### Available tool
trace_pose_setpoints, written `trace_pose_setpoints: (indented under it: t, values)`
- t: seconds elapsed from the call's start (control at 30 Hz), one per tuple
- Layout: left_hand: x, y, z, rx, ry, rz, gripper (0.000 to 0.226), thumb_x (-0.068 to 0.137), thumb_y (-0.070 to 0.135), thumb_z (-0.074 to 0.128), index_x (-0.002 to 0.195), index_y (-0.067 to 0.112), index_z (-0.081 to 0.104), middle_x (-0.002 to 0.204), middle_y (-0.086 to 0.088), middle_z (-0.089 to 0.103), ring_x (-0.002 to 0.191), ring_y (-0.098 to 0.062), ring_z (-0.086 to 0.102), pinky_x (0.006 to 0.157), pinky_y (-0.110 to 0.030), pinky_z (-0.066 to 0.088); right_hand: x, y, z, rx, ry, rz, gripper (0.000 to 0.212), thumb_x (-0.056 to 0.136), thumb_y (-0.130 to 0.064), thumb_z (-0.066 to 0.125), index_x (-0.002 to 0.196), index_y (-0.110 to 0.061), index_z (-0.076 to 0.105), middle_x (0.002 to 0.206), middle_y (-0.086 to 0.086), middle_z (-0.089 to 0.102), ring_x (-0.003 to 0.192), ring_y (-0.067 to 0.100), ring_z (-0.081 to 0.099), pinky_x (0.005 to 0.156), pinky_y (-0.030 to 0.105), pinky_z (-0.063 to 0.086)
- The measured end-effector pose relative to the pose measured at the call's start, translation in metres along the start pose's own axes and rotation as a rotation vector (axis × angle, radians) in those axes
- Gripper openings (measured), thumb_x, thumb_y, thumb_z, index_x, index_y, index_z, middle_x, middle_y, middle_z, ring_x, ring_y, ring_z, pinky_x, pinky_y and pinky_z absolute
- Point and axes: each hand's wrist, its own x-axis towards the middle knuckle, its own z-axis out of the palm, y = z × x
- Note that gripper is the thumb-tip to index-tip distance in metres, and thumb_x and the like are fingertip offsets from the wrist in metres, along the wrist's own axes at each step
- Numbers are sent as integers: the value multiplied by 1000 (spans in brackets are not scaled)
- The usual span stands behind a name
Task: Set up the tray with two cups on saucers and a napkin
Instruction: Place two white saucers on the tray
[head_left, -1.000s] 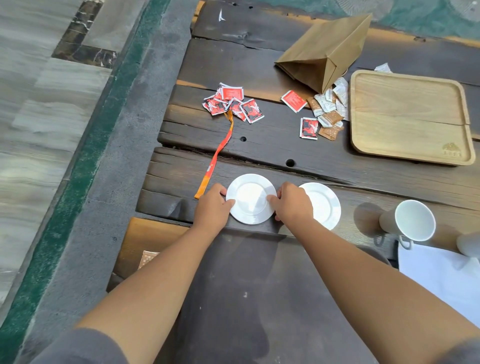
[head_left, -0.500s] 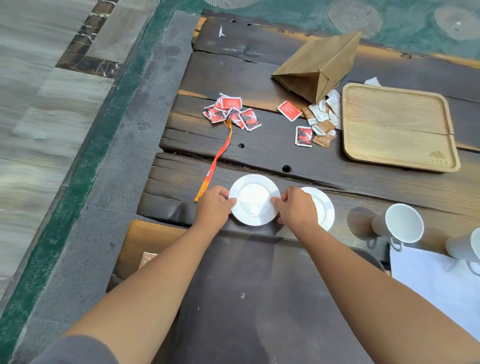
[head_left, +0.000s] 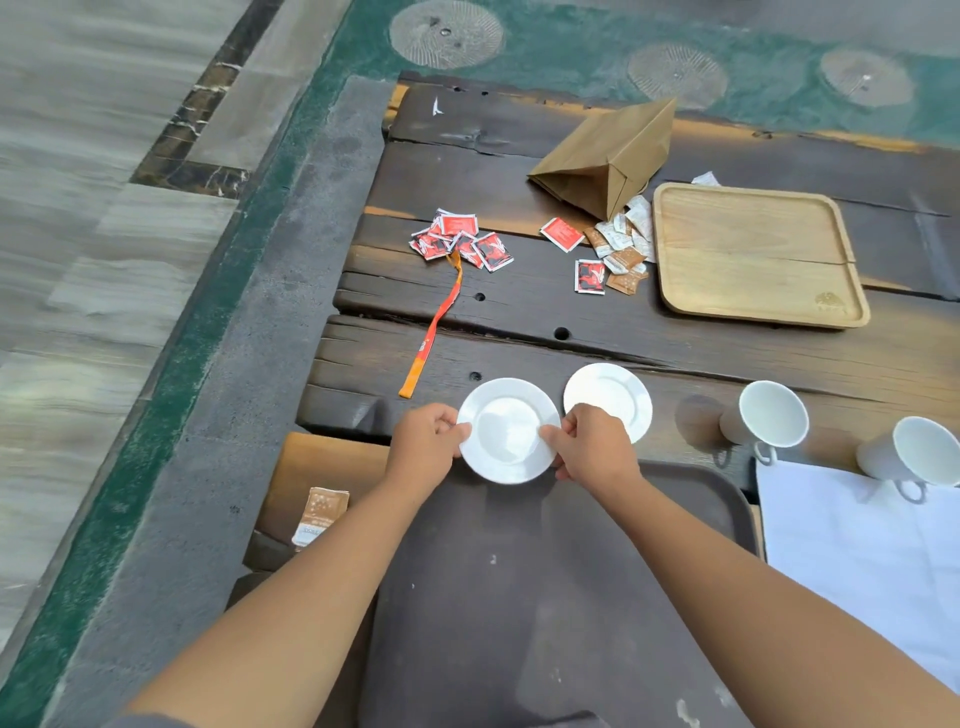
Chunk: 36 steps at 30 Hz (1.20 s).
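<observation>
A white saucer hangs over the far edge of the dark brown tray. My left hand pinches its left rim and my right hand pinches its right rim. A second white saucer lies on the table just behind my right hand. Two white cups lie on their sides at the right: one cup on the wood, the other cup at the frame edge. A white napkin lies beside the tray, under the cups' handles.
A light wooden tray sits at the back right. A brown paper bag lies tipped with sachets spilled beside it. Red packets and an orange strap lie on the dark plank table. The table's left edge drops to stone paving.
Both hands have drawn the saucer back from the table planks toward me, so it now overlaps the dark tray's far edge. The second saucer stayed put.
</observation>
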Motion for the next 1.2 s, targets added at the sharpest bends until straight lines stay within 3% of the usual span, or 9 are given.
trace_pose_setpoints:
  t: [0.17, 0.27, 0.47, 0.77, 0.93, 1.2]
  values:
    - [-27, -17, 4, 26, -41, -9, 13, 92, 15, 68, 79, 15, 66, 59, 2, 64, 42, 2, 51, 50, -20, 39, -29, 14, 6, 21, -27, 34, 30, 92, -30, 66, 75, -16, 45, 61, 7, 72, 47, 18, 70, 69, 45, 62]
    - [-38, -27, 8, 9, -49, -27, 10, 92, 12, 68, 82, 8, 67, 61, -3, 63, 44, -3, 49, 55, -26, 41, -44, 23, 14, 36, -36, 53, 27, 90, -30, 65, 76, -16, 47, 61, 5, 72, 46, 17, 70, 71, 45, 62]
    - [-51, -39, 8, 39, -118, -25, 16, 94, 10, 66, 87, -4, 65, 63, -10, 61, 37, -2, 45, 46, -19, 41, -61, 37, 24, 56, -66, 78, 26, 90, -29, 65, 77, -16, 47, 62, 3, 71, 48, 20, 71, 71, 46, 62]
    - [-70, -61, 15, 82, -150, -49, 14, 94, 14, 67, 84, 4, 67, 60, -3, 65, 40, -6, 49, 47, -16, 44, -80, 56, 35, 58, -90, 132, 24, 90, -29, 64, 77, -16, 49, 59, 2, 71, 48, 17, 70, 72, 46, 62]
    - [-80, -74, 19, 84, -155, -51, 16, 94, 19, 67, 78, 14, 68, 57, 2, 66, 44, -6, 54, 56, -25, 49, -90, 64, 40, 74, -90, 155, 22, 88, -29, 64, 78, -16, 49, 59, 3, 72, 47, 16, 70, 71, 43, 62]
    - [-91, -80, 17, 93, -176, -80, 16, 94, 18, 66, 79, 16, 68, 56, 2, 67, 43, -4, 54, 54, -21, 46, -99, 68, 46, 85, -95, 152, 21, 87, -27, 64, 79, -14, 50, 60, 5, 72, 47, 17, 70, 70, 41, 62]
